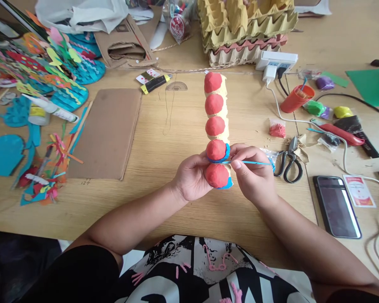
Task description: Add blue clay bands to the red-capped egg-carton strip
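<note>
A strip of egg carton [223, 101] stands lengthwise away from me, its several bumps covered in red clay [214, 104]. Blue clay [228, 150] edges the two bumps nearest me. My left hand [192, 176] is closed around the near part of the strip from the left. In my right hand [254, 174] a thin blue stick [252, 162] is pinched between thumb and fingers. Its tip touches the strip in the gap between the two nearest bumps. Some of my left fingers are hidden behind the strip.
Scissors [290, 162], a phone [337, 206] and a red cup [297, 99] lie or stand to the right. A power strip [278, 61] and stacked egg trays [246, 29] are at the back. Flat cardboard [105, 130] and blue cutouts [4, 155] lie left.
</note>
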`<state>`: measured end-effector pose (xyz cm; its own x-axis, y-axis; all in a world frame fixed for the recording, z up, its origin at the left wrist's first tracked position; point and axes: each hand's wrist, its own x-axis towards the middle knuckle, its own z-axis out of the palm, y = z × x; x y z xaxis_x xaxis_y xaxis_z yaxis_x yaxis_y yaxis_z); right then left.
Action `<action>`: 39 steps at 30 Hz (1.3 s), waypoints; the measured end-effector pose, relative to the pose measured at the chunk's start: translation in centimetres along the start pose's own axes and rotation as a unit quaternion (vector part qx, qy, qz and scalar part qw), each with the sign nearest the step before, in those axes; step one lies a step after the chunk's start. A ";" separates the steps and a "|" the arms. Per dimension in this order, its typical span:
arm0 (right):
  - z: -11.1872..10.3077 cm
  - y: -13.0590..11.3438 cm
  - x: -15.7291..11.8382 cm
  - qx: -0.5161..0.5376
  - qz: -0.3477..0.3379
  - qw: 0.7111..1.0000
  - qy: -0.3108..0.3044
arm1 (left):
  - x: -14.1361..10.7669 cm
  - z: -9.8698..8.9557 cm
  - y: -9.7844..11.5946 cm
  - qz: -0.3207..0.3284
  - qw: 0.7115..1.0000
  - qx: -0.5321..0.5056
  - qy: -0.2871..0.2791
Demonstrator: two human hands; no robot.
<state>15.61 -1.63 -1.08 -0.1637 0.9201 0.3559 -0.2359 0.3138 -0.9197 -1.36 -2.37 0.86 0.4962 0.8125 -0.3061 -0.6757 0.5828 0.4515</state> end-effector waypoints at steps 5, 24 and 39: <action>0.4 -0.5 0.0 0.016 0.005 1.000 0.003 | -0.1 -0.2 -0.1 -0.008 1.000 -0.002 0.020; -0.1 0.5 0.2 0.039 0.086 0.995 0.038 | 0.1 0.3 0.1 -0.021 0.998 -0.056 0.037; -0.4 1.1 0.3 0.062 0.082 0.995 0.011 | 0.4 -0.1 0.0 -0.018 0.997 -0.069 0.024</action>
<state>15.70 -0.87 -2.03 -0.1889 0.9618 0.1979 -0.3238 0.1292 -0.9372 -1.24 -2.02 0.66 0.4976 0.7883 -0.3618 -0.7281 0.6063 0.3197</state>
